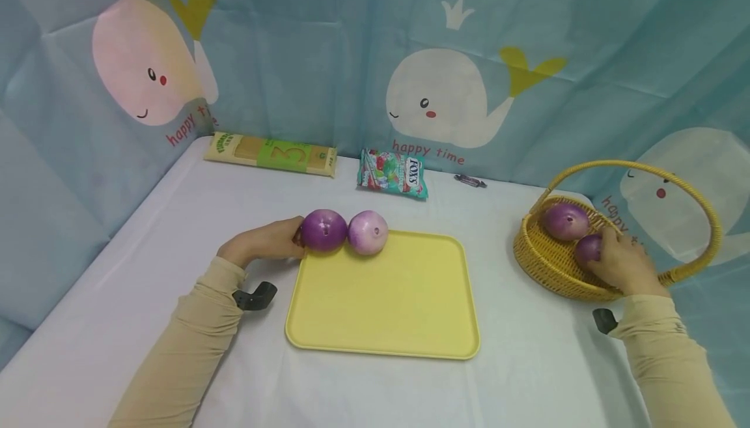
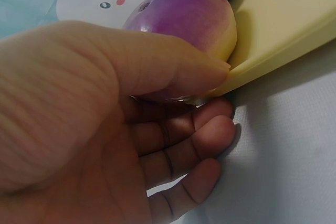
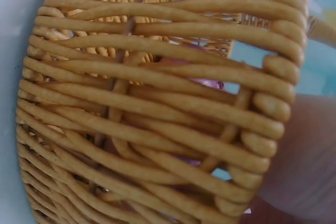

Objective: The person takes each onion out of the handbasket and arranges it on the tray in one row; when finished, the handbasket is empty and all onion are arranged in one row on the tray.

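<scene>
At the far left corner of the yellow tray (image 1: pixel 383 298), my left hand (image 1: pixel 272 239) holds a round purple vegetable (image 1: pixel 324 230). In the left wrist view its thumb (image 2: pixel 178 69) lies along the vegetable's side near the tray rim, with bent fingers below. A paler purple-and-white round vegetable (image 1: pixel 368 232) sits right beside it on the tray's far edge. Over on the right, my right hand (image 1: pixel 629 262) reaches into a wicker basket (image 1: pixel 545 265) and grips a purple vegetable (image 1: pixel 588 250). Another one (image 1: pixel 566 221) lies behind it. The basket wall (image 3: pixel 157 87) mostly hides that hand in the right wrist view.
Along the back of the white table (image 1: pixel 246 376) lie a pack of noodles (image 1: pixel 272 153), a green candy bag (image 1: pixel 392 172) and a small wrapped candy (image 1: pixel 471 181). The basket's tall handle (image 1: pixel 638 164) arches up. A blue whale-print curtain (image 1: pixel 328 57) hangs behind.
</scene>
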A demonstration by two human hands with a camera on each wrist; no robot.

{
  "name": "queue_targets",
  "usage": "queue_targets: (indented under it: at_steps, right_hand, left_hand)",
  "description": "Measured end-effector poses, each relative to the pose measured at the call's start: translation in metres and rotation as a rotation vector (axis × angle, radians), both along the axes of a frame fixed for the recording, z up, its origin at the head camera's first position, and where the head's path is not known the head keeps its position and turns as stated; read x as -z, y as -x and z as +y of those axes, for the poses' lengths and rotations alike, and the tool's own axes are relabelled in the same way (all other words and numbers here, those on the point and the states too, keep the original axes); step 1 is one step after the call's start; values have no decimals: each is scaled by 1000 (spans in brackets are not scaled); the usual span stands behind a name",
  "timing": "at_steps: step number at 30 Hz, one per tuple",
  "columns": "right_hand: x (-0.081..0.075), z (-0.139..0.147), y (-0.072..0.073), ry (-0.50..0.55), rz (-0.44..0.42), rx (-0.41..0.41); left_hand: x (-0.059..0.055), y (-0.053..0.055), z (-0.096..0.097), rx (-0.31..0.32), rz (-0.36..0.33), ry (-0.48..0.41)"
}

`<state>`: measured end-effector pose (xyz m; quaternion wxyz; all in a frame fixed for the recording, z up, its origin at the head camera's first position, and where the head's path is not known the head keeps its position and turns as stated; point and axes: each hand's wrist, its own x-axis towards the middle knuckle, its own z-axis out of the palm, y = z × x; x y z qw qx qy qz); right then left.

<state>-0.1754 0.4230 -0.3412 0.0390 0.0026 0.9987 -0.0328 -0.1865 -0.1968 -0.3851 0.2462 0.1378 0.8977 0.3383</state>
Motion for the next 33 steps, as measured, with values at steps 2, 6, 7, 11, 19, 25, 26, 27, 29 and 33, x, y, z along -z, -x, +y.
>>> queue_targets:
  at_steps: [2, 6, 7, 11, 19, 25, 26, 27, 29, 33]
  right_hand:
    - [0, 0, -1, 1, 23, 6]
    - [-2, -2, -4, 34, 32, 39]
    - [-3, -4, -6, 47, 33, 47]
    - [-11, -21, -11, 96, 116, 54]
    - [-50, -90, -21, 158, 347, -23]
    - [-51, -143, -8, 198, 443, -184]
    - [-47, -151, -5, 218, 440, -213]
    - [-43, -158, -2, 231, 431, -238]
    - [-33, -172, 4, 256, 410, -290]
    - [-11, -196, 11, 300, 338, -362]
  left_hand:
    - [0, 0, 0, 0, 2, 0]
    - [1, 1, 1, 9, 10, 12]
    - [1, 2, 1, 11, 12, 18]
    - [2, 3, 1, 9, 8, 28]
    - [-1, 3, 0, 8, 5, 28]
    - [1, 3, -1, -4, 0, 33]
    - [2, 3, -1, -5, 1, 31]
    - [3, 2, -1, -4, 3, 29]
    - [4, 2, -1, -3, 7, 26]
    - [2, 1, 1, 4, 15, 19]
